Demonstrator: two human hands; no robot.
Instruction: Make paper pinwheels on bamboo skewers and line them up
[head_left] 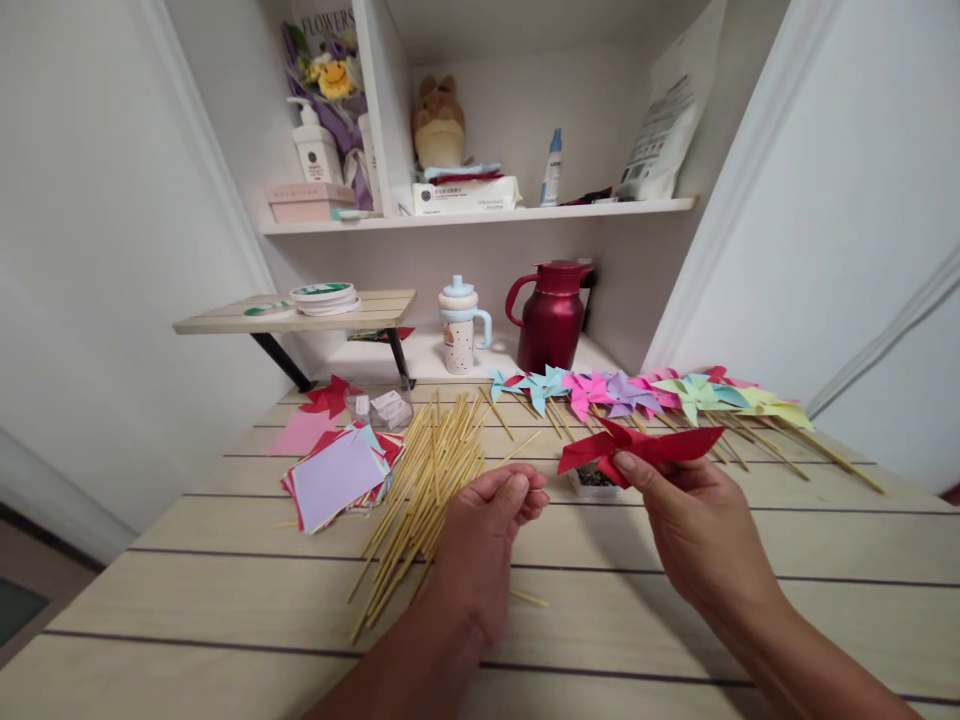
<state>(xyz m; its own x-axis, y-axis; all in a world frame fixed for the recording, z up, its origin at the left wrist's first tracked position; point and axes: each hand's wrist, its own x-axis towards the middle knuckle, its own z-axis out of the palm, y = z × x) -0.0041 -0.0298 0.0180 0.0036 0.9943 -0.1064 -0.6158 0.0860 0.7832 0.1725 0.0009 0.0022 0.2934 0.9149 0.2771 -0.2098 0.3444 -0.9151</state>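
Apparently to keep its folds uncrushed, the right hand (697, 530) pinched the red pinwheel (637, 447) above the desk (225, 600), while the left hand (486, 535) hovered over the sticks (424, 480), fingertips closed, contents unclear.

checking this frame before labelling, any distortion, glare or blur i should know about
Head view: the wide-angle lens bows the white trim and the plank lines of the table near the edges; light is soft and even, with only faint shadows on the table; a small highlight on the red jug, no harsh glare; the red pinwheel in the right hand is sharp.
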